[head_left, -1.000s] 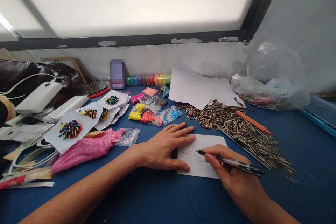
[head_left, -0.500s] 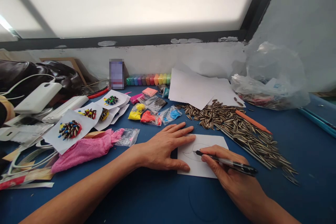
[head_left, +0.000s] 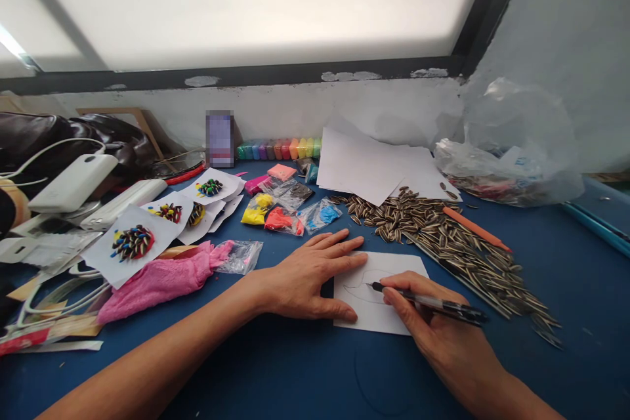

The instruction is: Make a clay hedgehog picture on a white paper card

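My left hand (head_left: 312,279) lies flat with fingers spread, its fingertips and thumb on the left side of a small white sheet of paper (head_left: 378,321). A thin outline of a curved shape is drawn on that sheet. Pinched in my right hand (head_left: 438,321) is a black pen (head_left: 433,302), its tip at the drawn line near the middle of the paper. Just beyond the sheet spreads a heap of striped sunflower seeds (head_left: 443,236). Small bags of yellow clay (head_left: 256,210), red clay (head_left: 283,220) and blue clay (head_left: 329,213) lie past my left hand.
White sheets (head_left: 359,164) lie at the back beside a row of coloured clay packs (head_left: 280,149) and a phone (head_left: 220,139). Paper squares with seed-and-clay figures (head_left: 132,246), a pink cloth (head_left: 162,282) and white power banks (head_left: 73,184) crowd the left. A plastic bag (head_left: 516,157) stands back right.
The pen tip has moved slightly right along the drawing, and my right hand with it. A little more line shows on the paper. My left hand stays in place.
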A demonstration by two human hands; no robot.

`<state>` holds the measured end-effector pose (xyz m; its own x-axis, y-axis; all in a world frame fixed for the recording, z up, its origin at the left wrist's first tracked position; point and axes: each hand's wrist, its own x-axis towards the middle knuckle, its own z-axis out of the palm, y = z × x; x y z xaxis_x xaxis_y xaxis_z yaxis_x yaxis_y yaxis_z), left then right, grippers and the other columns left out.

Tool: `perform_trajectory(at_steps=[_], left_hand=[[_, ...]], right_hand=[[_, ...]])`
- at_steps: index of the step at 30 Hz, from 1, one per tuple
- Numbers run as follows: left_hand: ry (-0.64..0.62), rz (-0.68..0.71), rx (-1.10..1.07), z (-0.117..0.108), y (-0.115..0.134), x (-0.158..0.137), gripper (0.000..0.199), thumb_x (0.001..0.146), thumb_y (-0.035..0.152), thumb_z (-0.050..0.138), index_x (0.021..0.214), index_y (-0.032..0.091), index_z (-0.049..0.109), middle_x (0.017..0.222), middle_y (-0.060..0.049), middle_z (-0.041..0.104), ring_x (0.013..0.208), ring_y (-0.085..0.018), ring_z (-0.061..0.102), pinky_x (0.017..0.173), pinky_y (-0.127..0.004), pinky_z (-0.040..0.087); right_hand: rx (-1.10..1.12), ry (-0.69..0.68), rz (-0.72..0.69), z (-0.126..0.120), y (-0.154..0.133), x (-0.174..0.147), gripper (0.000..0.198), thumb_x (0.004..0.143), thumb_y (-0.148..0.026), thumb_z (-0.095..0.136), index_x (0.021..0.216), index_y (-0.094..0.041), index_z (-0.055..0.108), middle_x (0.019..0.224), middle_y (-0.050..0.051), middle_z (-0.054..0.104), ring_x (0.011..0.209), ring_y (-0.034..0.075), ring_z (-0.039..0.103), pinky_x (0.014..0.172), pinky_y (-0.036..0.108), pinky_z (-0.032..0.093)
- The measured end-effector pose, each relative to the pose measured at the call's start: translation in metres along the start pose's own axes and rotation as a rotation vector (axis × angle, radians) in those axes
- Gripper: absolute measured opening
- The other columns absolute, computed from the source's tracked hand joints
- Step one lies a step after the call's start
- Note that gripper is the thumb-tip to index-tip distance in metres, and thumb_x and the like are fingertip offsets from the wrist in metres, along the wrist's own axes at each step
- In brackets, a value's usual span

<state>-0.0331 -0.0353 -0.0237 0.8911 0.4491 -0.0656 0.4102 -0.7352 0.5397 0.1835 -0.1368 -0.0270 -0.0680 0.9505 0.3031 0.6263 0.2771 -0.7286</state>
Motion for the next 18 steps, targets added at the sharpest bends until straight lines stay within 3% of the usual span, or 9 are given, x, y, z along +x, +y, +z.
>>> perform_trajectory(at_steps=[18], left_hand=[[0.002,-0.002,0.001,-0.0002,-0.0005,0.0,0.087,0.081,0.068,0.061,0.152,0.029,0.031,0.162,-0.002,0.015,0.151,-0.031,0.008,0.122,-0.052,0.01]], right_hand=[[-0.002,-0.013,0.009,0.0005,0.0007,-0.0013,0.017,0.093,-0.032,0.056,0.085,-0.025,0.068,0.079,-0.001,0.071,0.069,0.014,0.067,0.062,0.023,0.053]])
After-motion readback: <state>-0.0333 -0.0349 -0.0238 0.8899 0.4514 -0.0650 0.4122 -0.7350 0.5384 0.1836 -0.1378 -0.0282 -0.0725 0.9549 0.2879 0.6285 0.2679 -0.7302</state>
